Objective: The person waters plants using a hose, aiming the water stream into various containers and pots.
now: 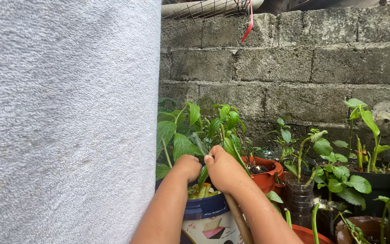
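Both my hands reach into a leafy green plant (190,135) growing in a blue-rimmed bucket (206,208). My left hand (187,166) is curled into a fist among the stems, and whether it grips anything is hidden. My right hand (224,169) pinches a long green leaf (202,176) that hangs down between the two hands. A wooden stick (239,220) leans against the bucket under my right forearm.
A grey towel (64,122) hangs close and fills the left of the view. A concrete block wall (294,68) stands behind. Orange pot (267,176), clear plastic bottle planter (299,199), black pot (378,183) and more potted plants crowd the right.
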